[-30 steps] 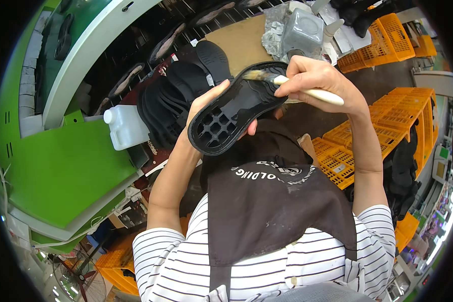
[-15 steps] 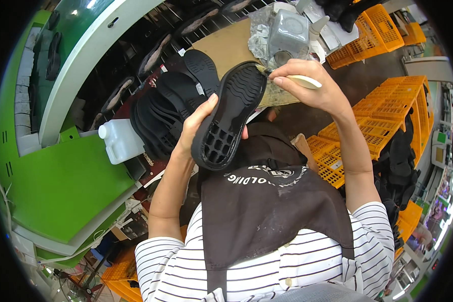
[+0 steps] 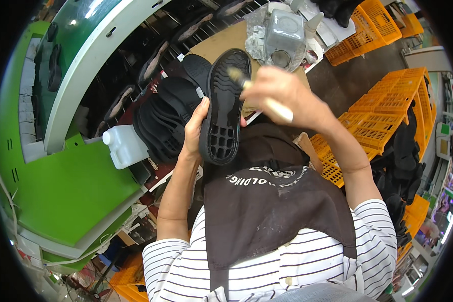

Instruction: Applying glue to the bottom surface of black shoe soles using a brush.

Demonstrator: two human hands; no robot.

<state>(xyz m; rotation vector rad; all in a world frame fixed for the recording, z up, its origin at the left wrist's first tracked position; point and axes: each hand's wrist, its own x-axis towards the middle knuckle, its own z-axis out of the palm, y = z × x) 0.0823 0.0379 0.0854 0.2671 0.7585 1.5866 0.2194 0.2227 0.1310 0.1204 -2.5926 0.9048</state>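
Observation:
A black shoe sole is held upright above my apron, its hollow inner face with wavy ridges and a grid heel turned toward me. My left hand grips its left edge, thumb in front and a fingertip showing at the far edge. In my right hand, blurred by motion, is a brush with a pale handle. Its bristles lie over the ridged toe part of the sole; whether they touch it I cannot tell. More black soles lean in a stack behind my left hand.
A white plastic jug stands left of the stack, beside a green panel. Beyond the sole, a clear container in crumpled plastic sits on the bench. Orange crates with black soles line the right. A white-framed machine stands at left.
The brush has moved left and down from the toe rim to over the ridges of the sole. My left hand has turned the sole more upright and shifted its toe leftward.

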